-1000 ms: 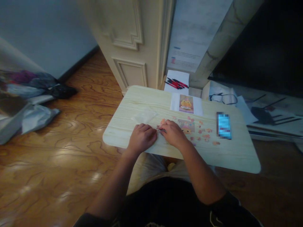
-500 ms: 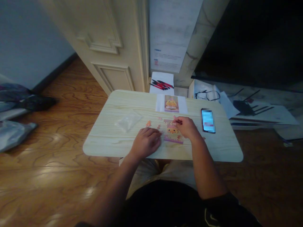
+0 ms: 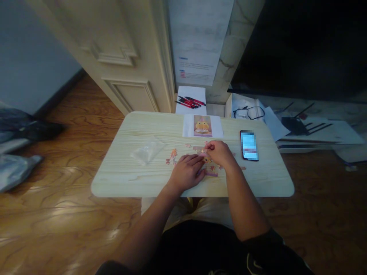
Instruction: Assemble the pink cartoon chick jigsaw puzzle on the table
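A partly joined jigsaw puzzle (image 3: 211,174) with a yellow character and pinkish-purple edge strips lies on the small table (image 3: 120,168). My left hand (image 3: 187,172) rests flat over its left side, fingers stretched out and covering part of it. At the puzzle's upper part, my right hand (image 3: 220,153) pinches a small pink puzzle piece (image 3: 203,151) between thumb and fingertips. Loose pieces (image 3: 173,153) lie to the left of my left hand, and another loose piece (image 3: 243,168) is right of my right wrist. Behind the puzzle is a printed reference picture (image 3: 203,126) of the yellow character.
A clear plastic bag (image 3: 147,150) lies on the table's left half. A phone (image 3: 249,145) with a lit screen is at the right. Beyond the far edge are red and black pens (image 3: 190,102) on white paper, and a white box (image 3: 248,105) with a cable.
My left hand has moved right, from beside the puzzle onto its left side, uncovering loose pieces. My right hand stays pinched near the puzzle's top. The view has shifted slightly.
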The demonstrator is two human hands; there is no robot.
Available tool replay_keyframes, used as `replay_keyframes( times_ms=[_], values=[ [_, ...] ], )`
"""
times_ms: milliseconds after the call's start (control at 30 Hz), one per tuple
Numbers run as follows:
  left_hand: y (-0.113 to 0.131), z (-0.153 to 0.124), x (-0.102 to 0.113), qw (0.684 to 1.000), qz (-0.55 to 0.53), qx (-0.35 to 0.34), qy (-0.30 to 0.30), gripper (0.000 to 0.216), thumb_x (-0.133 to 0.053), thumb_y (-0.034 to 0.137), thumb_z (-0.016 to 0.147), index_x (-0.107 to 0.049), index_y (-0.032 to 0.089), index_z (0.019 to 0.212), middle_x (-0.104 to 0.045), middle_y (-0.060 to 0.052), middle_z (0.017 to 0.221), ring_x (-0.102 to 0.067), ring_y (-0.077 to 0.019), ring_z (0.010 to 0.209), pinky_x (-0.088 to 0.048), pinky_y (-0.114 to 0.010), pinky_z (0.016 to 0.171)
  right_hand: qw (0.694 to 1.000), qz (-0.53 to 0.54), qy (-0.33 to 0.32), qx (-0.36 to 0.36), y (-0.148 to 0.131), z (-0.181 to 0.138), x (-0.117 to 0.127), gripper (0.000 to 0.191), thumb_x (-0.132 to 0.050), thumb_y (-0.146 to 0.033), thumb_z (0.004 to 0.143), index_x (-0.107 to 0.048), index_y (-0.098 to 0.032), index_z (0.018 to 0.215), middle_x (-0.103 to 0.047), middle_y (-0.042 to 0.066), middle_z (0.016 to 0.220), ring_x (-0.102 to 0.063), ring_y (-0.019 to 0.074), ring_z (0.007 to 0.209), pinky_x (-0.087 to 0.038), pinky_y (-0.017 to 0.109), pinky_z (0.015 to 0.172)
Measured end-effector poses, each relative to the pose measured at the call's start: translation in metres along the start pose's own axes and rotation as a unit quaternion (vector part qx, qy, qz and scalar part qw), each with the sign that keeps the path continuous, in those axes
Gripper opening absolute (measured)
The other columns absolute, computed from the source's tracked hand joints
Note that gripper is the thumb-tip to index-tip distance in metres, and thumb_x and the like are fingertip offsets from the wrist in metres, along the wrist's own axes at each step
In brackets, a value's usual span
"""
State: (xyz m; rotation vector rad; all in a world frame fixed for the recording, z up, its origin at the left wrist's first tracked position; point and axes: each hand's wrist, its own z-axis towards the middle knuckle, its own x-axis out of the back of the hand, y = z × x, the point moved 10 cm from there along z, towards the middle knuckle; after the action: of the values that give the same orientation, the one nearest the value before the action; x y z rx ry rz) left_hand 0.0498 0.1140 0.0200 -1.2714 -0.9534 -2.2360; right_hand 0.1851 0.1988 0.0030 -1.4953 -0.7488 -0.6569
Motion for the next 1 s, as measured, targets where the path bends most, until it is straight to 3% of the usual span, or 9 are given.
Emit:
replay_keyframes(
  times_ms=[267,400,500,667,1000],
  values=[
    [-0.002,-0.002,-0.002,1.0,-0.004,0.008,-0.007,0.031,-0.058,0.036,0.098,-0.072,0.022,0.122,-0.068,-0.007,0.139,-0.062,-0.0289,0.128,-0.048,-0.05,0.106,1.0,0.012,-0.019,-0.01,0.001,0.004,-0.005,0.016,-0.067,-0.014,0.08,-0.079,-0.023,0.087,-0.078,0.001,0.085,-0.068,0.0165,0.076,-0.05,0.025,0.071],
    [-0.002,-0.002,0.0,1.0,-0.012,0.01,-0.003,0.031,-0.059,0.034,0.097,-0.071,0.023,0.124,-0.069,-0.008,0.136,-0.062,-0.0295,0.127,-0.048,-0.051,0.105,0.997,0.081,0.002,-0.01,0.009,0.007,0.005,0.016,-0.066,-0.014,0.082,-0.078,-0.02,0.09,-0.079,0.002,0.09,-0.07,0.0167,0.081,-0.053,0.026,0.076],
    [-0.003,-0.003,0.002,1.0,-0.018,0.012,0.004,0.032,-0.061,0.033,0.096,-0.071,0.024,0.125,-0.069,-0.009,0.136,-0.062,-0.0294,0.127,-0.049,-0.052,0.105,0.989,0.139,0.032,-0.032,0.028,0.0,0.026,0.017,-0.064,-0.018,0.086,-0.076,-0.019,0.098,-0.078,0.003,0.091,-0.069,0.0165,0.077,-0.055,0.027,0.072],
    [-0.004,-0.001,0.003,1.0,-0.016,0.022,0.0,0.031,-0.062,0.033,0.095,-0.071,0.025,0.124,-0.069,-0.008,0.136,-0.062,-0.0294,0.126,-0.048,-0.051,0.106,0.988,0.132,-0.012,-0.081,0.061,-0.028,0.041,0.014,-0.067,-0.018,0.085,-0.078,-0.019,0.093,-0.079,0.005,0.087,-0.069,0.0168,0.074,-0.054,0.027,0.07],
    [0.003,0.014,-0.007,1.0,-0.008,0.013,-0.009,0.031,-0.06,0.036,0.097,-0.071,0.024,0.123,-0.07,-0.008,0.135,-0.063,-0.0297,0.124,-0.048,-0.05,0.104,0.982,0.161,-0.064,-0.079,0.069,-0.048,0.02,0.008,-0.07,-0.018,0.083,-0.077,-0.019,0.089,-0.078,0.003,0.083,-0.069,0.0157,0.074,-0.052,0.026,0.071]
  ],
)
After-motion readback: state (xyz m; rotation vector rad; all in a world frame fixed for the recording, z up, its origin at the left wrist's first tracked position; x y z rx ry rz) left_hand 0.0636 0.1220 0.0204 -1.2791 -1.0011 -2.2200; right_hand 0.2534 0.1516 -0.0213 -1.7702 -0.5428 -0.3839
